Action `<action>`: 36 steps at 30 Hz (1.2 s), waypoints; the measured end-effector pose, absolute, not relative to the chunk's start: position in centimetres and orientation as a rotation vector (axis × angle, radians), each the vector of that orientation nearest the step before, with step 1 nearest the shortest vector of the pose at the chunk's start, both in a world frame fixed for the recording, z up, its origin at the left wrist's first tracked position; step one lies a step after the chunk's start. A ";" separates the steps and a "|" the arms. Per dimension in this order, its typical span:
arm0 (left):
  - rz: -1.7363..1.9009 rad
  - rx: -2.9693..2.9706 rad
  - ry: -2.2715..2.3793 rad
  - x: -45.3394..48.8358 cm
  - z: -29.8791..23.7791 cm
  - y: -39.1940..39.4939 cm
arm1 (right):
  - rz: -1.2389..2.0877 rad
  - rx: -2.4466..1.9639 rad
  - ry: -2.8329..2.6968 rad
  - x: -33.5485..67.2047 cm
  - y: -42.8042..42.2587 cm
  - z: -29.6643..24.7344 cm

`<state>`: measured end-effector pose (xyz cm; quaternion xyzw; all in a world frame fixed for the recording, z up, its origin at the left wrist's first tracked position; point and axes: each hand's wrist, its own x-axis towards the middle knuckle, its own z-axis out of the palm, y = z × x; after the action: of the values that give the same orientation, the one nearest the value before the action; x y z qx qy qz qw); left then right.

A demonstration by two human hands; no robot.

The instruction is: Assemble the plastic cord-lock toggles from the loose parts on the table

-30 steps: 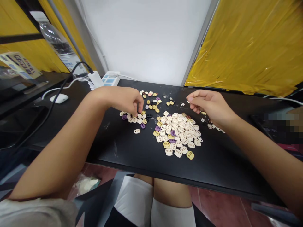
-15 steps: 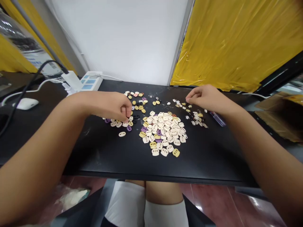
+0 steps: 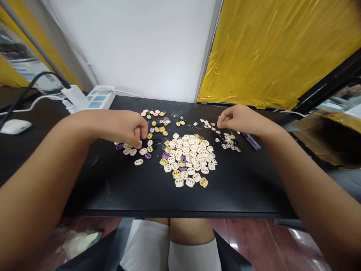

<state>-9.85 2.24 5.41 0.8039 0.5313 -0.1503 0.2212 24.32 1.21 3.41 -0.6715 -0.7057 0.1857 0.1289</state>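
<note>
My left hand (image 3: pixel 128 128) is curled, thumb and fingers pinched together over the left group of oval two-hole buttons (image 3: pixel 143 151) in cream, yellow, purple and black. Anything in that pinch is hidden. Farther right, my right hand (image 3: pixel 239 119) has its fingertips pinched at the edge of a scatter of smaller two-hole pieces (image 3: pixel 207 124). Whatever it grips is too small to make out. Between the hands lies a big heap of mostly cream buttons (image 3: pixel 194 150), with a few yellow and purple ones mixed in. Neither hand touches this heap.
The black table (image 3: pixel 113 188) ends just above my knees. At the back left are a power strip (image 3: pixel 100 98) with cables and a white mouse-like object (image 3: pixel 15 127). A purple tube-like item (image 3: pixel 252 141) lies by my right wrist, and a cardboard box (image 3: pixel 324 137) stands at right.
The whole view has shifted slightly, so the table appears farther left. My left hand has moved a little left over its group. My right fingertips have come slightly nearer; both hands stay pinched.
</note>
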 end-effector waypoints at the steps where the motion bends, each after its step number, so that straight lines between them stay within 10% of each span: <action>1: -0.425 2.232 1.465 -10.0 5.3 2.3 | 0.554 -1.975 -2.067 24.6 1.2 3.7; 36: 0.335 2.464 1.338 -5.6 5.3 0.4 | 0.855 -1.858 -2.401 24.7 1.1 3.3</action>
<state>-5.65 0.36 5.28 0.8616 0.4679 0.1172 0.1580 24.75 1.11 3.30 -0.5892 -0.7611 0.2712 -0.0064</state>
